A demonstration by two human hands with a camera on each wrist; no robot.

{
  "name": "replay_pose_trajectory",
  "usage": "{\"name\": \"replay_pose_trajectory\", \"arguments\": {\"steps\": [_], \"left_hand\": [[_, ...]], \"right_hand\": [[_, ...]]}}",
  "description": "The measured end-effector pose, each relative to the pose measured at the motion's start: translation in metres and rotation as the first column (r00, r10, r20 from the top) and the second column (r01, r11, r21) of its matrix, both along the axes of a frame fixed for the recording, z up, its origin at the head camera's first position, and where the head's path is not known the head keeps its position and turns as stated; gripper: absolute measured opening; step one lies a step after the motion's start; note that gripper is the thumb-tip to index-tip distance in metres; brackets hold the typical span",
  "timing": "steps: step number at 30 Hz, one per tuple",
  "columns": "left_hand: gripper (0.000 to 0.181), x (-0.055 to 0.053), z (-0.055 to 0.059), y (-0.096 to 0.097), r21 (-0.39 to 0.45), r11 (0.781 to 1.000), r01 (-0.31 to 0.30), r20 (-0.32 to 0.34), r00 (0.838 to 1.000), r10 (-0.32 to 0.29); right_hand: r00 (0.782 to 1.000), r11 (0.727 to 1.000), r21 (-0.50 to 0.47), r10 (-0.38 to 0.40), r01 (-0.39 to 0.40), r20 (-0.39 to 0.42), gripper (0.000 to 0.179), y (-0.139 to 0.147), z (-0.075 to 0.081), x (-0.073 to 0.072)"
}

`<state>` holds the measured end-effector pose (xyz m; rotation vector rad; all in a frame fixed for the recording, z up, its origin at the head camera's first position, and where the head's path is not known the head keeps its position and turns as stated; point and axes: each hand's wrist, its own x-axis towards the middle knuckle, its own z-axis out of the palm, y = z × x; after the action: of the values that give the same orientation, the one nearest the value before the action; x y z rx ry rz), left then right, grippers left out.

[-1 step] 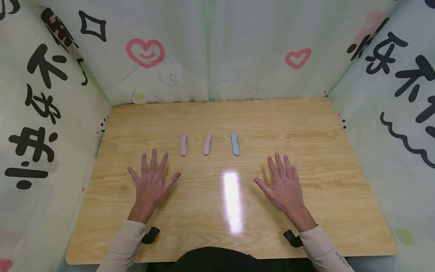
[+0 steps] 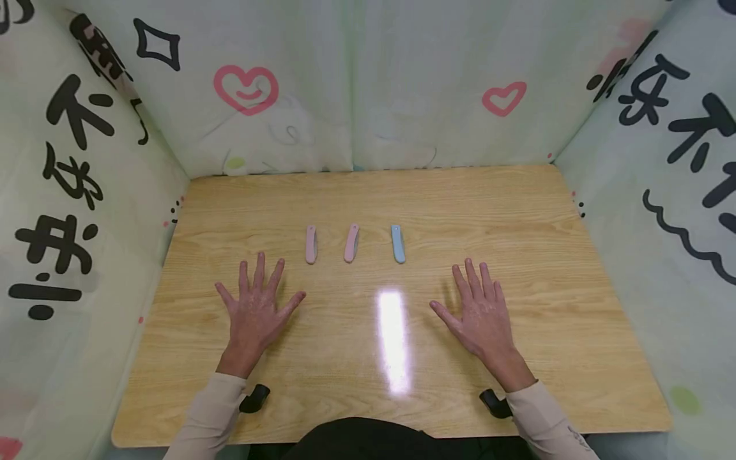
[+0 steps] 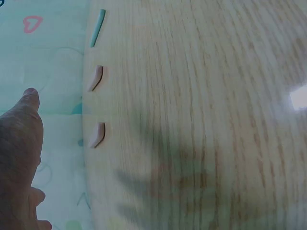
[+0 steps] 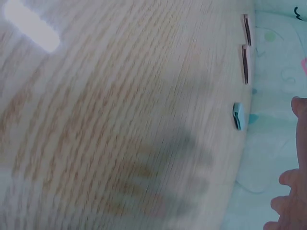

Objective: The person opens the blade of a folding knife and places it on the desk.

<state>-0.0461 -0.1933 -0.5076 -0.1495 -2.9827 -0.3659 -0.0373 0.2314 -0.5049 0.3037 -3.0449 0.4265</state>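
Note:
Three slim, flat, round-ended pieces lie in a row near the middle of the table; their exact kind is not clear. Two are pink: a left one (image 2: 311,245) and a middle one (image 2: 351,243). The right one is a light blue piece (image 2: 398,244). My left hand (image 2: 253,313) is spread palm down, below and left of the pink pieces, holding nothing. My right hand (image 2: 480,313), also spread and holding nothing, is below and right of the blue piece. In both wrist views the pieces, such as the blue piece (image 4: 239,116), lie apart from the fingers.
The wooden table (image 2: 368,198) has a bright light reflection between the hands. Printed white curtains (image 2: 368,83) stand along its back and both sides. Dark wrist-worn devices, like the left one (image 2: 255,398), sit at the cuffs.

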Motion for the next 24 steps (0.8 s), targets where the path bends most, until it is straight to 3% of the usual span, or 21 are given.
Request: {"name": "replay_pose_trajectory", "arguments": {"steps": [6, 10, 17, 24], "left_hand": [[0.086, 0.000, -0.001, -0.003, 0.005, 1.000, -0.001, 0.010, 1.000, 0.001], [0.078, -0.002, -0.002, -0.006, 0.003, 1.000, 0.024, -0.019, 1.000, -0.024], [0.058, -0.016, -0.004, -0.006, -0.005, 0.995, 0.102, -0.073, 0.992, -0.103], [0.056, -0.022, -0.008, -0.001, -0.011, 0.992, 0.125, -0.036, 0.991, -0.126]], "right_hand": [[1.000, 1.000, -0.017, -0.008, 0.008, 0.006, 0.092, -0.004, 0.003, 0.002], [1.000, 0.999, -0.042, -0.015, 0.015, 0.012, 0.092, -0.008, 0.002, 0.005], [1.000, 0.996, -0.090, 0.014, -0.015, -0.020, 0.084, -0.019, 0.001, 0.006], [0.999, 0.995, -0.093, 0.035, -0.038, -0.040, 0.083, -0.028, 0.000, 0.008]]}}
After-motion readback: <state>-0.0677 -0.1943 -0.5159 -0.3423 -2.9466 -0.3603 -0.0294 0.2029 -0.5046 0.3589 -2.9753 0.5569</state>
